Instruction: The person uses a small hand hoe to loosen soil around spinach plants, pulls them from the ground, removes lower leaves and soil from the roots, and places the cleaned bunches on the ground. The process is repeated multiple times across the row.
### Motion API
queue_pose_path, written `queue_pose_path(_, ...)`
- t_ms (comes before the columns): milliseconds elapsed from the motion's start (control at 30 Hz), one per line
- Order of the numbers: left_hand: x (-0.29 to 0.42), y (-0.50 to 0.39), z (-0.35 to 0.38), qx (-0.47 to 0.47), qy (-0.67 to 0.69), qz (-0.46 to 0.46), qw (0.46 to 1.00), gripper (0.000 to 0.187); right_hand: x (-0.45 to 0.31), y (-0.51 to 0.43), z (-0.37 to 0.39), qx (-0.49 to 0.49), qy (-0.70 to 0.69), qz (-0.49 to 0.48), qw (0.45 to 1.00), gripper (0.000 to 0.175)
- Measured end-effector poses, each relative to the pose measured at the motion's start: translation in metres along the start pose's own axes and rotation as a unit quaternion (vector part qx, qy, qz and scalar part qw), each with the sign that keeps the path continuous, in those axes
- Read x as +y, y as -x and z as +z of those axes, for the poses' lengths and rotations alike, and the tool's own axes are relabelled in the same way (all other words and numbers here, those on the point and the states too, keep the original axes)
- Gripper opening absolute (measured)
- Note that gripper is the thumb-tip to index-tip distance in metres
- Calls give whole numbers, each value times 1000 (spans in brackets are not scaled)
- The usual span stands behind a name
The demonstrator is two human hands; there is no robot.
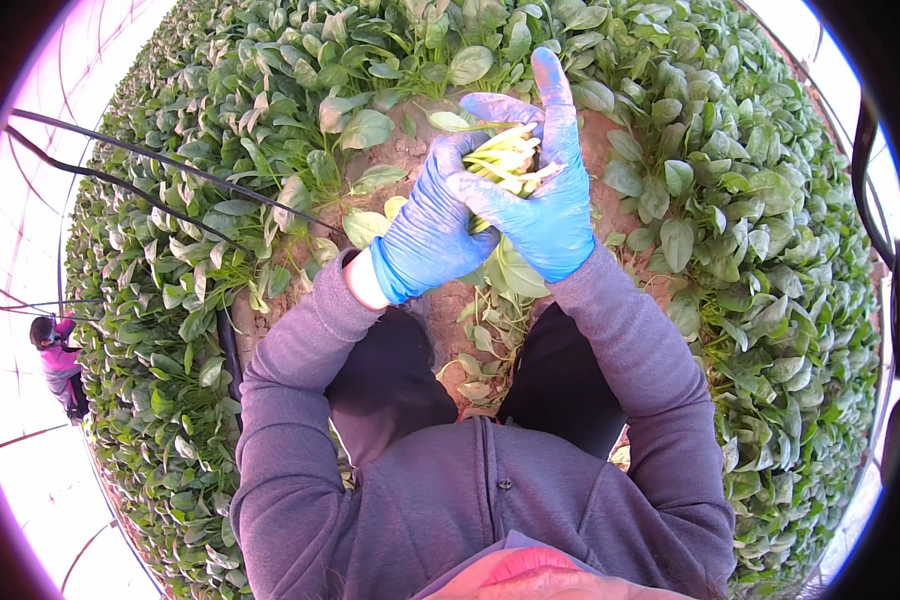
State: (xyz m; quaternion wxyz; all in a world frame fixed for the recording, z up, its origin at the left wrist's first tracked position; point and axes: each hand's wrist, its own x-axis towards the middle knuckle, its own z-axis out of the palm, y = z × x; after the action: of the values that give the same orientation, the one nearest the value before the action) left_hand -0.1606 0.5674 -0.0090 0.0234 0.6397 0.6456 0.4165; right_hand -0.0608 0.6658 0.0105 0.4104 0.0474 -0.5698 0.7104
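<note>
Before me, both my hands wear thin blue gloves, with dusty soil on the fingers. My left hand [431, 221] is wrapped around a bunch of spinach [504, 159], whose pale stem ends face up and to the right. My right hand [551, 199] cups the same bunch from the other side. Its thumb lies across the stems and its palm is beside their ends, while the index finger points away from me. Broad leaves of the bunch show below the hands. The gloves hide the middle of it.
Dense spinach plants [765, 172] grow on both sides and ahead. Loose leaves and stems [487, 360] lie on bare soil [442, 330] between my knees. Two dark cords [157, 159] cross at left, near a black pipe [229, 349]. Another person [60, 364] is at the far left.
</note>
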Motion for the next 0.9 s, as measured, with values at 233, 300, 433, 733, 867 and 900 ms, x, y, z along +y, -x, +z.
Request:
queue_pose_path(233, 4, 4, -37, -65, -13, -70, 995, 108, -3, -14, -22, -17, 24, 27, 999, 90)
queue_pose_path(300, -3, 1, -41, -21, 17, -79, 996, 118, -5, -15, -27, -27, 33, 47, 998, 88)
queue_pose_path(433, -8, -1, -9, -50, 88, 4, 995, 129, -5, -17, -15, -53, 9, 42, 998, 85)
queue_pose_path(733, 5, -9, -7, 86, 275, -28, 957, 65, -16, -21, 7, -22, 77, -78, 994, 88)
queue_pose_path(867, 19, 22, -60, 259, 165, -43, 951, 65, -16, -23, -13, 11, 56, -63, 996, 80)
queue_pose_path(900, 19, 41, -73, 311, 125, -69, 940, 61, -16, -21, -20, 21, 73, -44, 996, 79)
